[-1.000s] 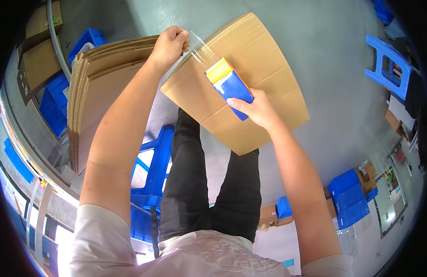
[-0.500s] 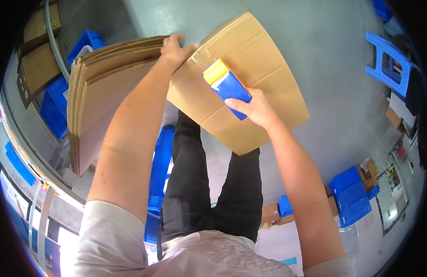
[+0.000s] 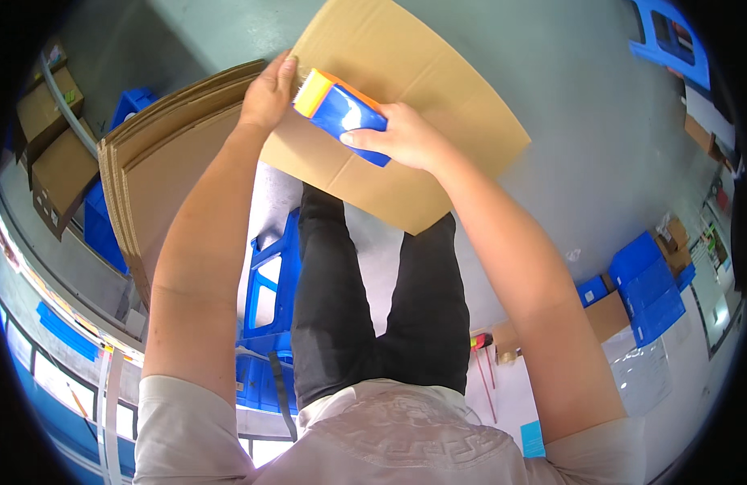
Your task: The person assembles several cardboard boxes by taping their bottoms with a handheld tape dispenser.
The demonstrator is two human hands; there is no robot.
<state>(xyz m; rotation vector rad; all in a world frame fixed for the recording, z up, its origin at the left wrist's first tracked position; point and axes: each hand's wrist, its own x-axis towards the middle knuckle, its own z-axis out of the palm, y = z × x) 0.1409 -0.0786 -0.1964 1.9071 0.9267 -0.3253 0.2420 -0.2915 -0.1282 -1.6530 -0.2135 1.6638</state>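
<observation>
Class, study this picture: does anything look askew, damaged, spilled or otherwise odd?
Nothing stands out. The right hand holds a blue tape dispenser against the flat carton, the left hand presses the carton's edge, and the stack of flat cartons beside it leans evenly. No tear or spill shows.

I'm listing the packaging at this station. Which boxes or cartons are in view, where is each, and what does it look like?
Flat cardboard carton: brown, under both hands, top centre.
Stack of flattened cartons: brown, standing on edge, left.
Closed cardboard boxes: brown, far left.
Small cardboard boxes: brown, right, beside blue bins.
</observation>
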